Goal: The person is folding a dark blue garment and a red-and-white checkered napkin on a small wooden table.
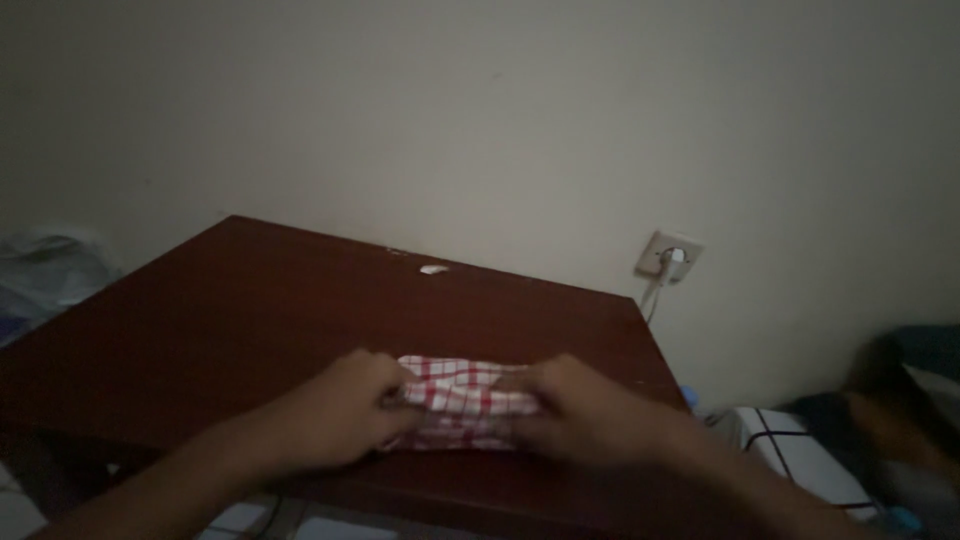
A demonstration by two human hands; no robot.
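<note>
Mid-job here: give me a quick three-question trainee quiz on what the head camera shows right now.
1. True or false: both hands grip the red-and-white checked cloth.
2. What does the cloth lie on: A) the floor, B) the dark wooden table, C) a bed?
3. What is fixed to the wall beyond the table's far right corner?

Key:
1. True: the left hand and the right hand each pinch one end.
2. B
3. A wall socket with a white plug and cable.

Both forearms are bare, with no sleeves or jewellery visible.
</note>
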